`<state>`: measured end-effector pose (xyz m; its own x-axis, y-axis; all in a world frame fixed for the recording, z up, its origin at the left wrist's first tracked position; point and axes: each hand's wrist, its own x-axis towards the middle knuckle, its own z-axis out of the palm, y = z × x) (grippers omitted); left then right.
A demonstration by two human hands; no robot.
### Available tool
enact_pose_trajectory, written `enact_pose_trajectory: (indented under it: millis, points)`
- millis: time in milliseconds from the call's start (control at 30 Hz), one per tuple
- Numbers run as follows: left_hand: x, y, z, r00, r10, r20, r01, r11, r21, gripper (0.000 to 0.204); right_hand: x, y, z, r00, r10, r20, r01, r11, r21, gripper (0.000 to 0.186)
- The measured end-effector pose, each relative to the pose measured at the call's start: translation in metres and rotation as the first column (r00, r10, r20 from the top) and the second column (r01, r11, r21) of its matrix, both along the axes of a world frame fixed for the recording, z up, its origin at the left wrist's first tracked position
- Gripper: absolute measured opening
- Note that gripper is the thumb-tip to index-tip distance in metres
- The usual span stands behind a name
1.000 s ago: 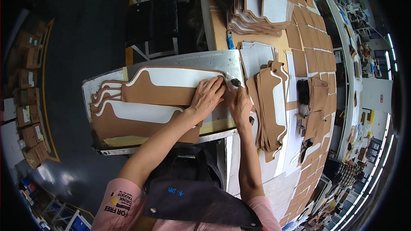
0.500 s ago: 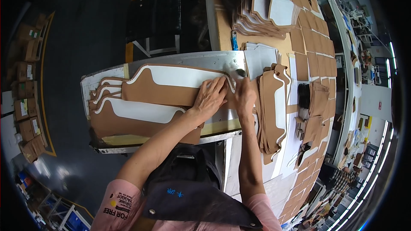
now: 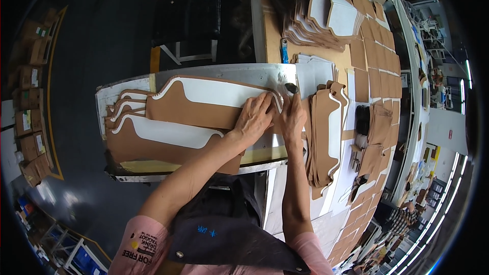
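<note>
My left hand (image 3: 254,114) presses down with bent fingers on the right end of a brown leather-like panel (image 3: 198,109) with a white inlay and a curved, notched edge. My right hand (image 3: 293,119) is closed round a tool (image 3: 291,88) with a dark rounded end, apparently a hammer; its silvery part is blurred and most of it is hidden by the fingers. The tool is at the panel's curved right edge, over the metal plate (image 3: 244,70). Under and in front of this panel lie several similar panels (image 3: 147,145), overlapping at the left.
On the right stands a pile of matching panels (image 3: 323,137). Farther back are a tall stack of white-and-brown pieces (image 3: 316,15) and a blue-handled tool (image 3: 284,51). Rows of brown pieces (image 3: 374,81) cover the right table. A black stool (image 3: 188,18) stands beyond the bench.
The dark-ended tool in my right hand has shifted slightly and shows less blur. My left hand stays on the panel's right end. The whole view has shifted a little.
</note>
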<state>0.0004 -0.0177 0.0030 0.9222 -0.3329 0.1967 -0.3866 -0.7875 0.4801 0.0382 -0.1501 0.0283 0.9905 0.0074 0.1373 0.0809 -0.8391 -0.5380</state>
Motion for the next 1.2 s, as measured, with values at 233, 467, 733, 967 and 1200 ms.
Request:
enact_pose_trajectory:
  millis: [233, 467, 733, 967, 1200]
  points:
    - [-0.002, 0.001, 0.002, 0.999, -0.026, -0.046, 0.027, 1.0, 0.016, 0.052, 0.005, 0.0, 0.001, 0.999, 0.04, 0.016, -0.039, 0.999, -0.032, 0.019]
    - [0.0, 0.003, -0.005, 0.999, 0.014, 0.032, -0.014, 1.0, -0.008, 0.049, 0.008, 0.005, 0.003, 0.987, 0.158, -0.006, -0.158, 0.982, -0.105, 0.021]
    - [-0.002, 0.004, -0.003, 0.998, -0.011, 0.061, 0.012, 1.0, -0.008, 0.041, 0.004, 0.004, 0.004, 0.984, 0.177, -0.007, -0.176, 0.978, -0.114, 0.018]
    - [0.01, 0.02, -0.002, 0.998, -0.016, -0.062, 0.008, 0.991, -0.134, 0.043, -0.018, -0.035, 0.002, 0.995, 0.024, -0.101, -0.02, 0.999, 0.041, 0.023]
    - [0.058, 0.038, 0.024, 0.969, 0.058, -0.241, -0.039, 0.996, 0.083, 0.054, -0.03, -0.052, -0.001, 0.962, -0.045, -0.269, 0.202, 0.779, 0.593, 0.024]
